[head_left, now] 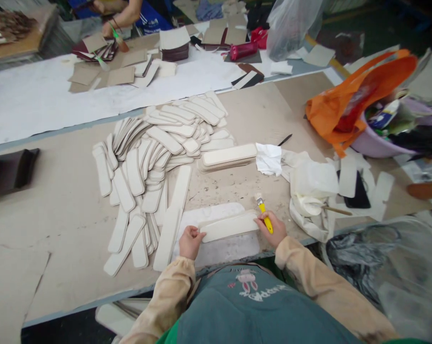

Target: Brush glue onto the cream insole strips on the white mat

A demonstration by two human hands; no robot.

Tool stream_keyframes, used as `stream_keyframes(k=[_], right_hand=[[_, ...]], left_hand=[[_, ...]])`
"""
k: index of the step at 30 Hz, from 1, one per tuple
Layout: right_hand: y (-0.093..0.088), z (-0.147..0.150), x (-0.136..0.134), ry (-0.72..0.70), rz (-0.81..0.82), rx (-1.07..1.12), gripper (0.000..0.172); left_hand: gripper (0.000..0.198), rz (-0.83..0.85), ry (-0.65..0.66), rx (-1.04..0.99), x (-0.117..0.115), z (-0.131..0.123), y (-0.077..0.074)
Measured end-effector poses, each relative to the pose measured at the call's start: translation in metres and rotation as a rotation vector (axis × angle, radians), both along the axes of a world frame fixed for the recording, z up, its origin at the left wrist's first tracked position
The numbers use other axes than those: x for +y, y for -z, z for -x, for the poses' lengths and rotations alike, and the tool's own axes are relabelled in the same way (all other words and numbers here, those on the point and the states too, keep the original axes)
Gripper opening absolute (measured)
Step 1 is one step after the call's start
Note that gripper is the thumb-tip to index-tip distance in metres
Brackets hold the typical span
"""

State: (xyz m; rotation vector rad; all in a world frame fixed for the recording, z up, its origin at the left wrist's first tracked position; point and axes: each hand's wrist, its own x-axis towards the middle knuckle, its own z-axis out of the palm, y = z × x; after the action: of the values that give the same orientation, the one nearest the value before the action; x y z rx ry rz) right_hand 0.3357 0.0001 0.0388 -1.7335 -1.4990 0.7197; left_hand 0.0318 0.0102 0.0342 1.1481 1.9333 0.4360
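A long white strip [230, 226] with rounded ends lies across a white work pad [216, 248] at the table's near edge. My left hand [190, 241] is closed on the strip's left end. My right hand [272, 229] pinches the strip's right end while also gripping a small brush with a yellow handle [264, 212], bristles pointing away from me. A big heap of the same white strips [154, 162] spreads out beyond the pad, and a neat small stack [228, 155] sits to its right.
Crumpled white cloth and paper [309, 186] lie right of the pad, with a thin stick [335, 210]. An orange bag [355, 95] and a purple tub [376, 143] stand far right. Another person's arm [124, 16] works among cardboard pieces across the table.
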Motion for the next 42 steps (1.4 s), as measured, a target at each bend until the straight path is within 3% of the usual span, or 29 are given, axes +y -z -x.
stream_keyframes(k=[10,24,28,33,38,42], right_hand=[[0.010,-0.004,0.010,-0.006,0.029,-0.091,0.017],[0.026,-0.002,0.012,-0.003,0.051,-0.181,0.008],[0.030,-0.007,0.009,0.020,-0.035,-0.244,0.007],[0.026,-0.004,0.001,-0.108,-0.138,-0.240,0.012],[0.035,0.005,0.002,0.066,-0.074,-0.195,0.020],[0.041,0.005,0.006,0.067,-0.035,-0.139,0.021]], left_hand=[[0.031,0.017,0.063,0.120,0.003,-0.003,0.009],[0.033,0.021,0.208,0.163,0.006,0.000,0.009],[0.037,0.016,0.244,0.158,0.007,0.001,0.011],[0.039,0.005,0.259,0.144,0.007,0.001,0.012],[0.042,-0.012,0.289,0.138,0.008,0.000,0.010],[0.044,-0.020,0.300,0.121,0.008,0.001,0.012]])
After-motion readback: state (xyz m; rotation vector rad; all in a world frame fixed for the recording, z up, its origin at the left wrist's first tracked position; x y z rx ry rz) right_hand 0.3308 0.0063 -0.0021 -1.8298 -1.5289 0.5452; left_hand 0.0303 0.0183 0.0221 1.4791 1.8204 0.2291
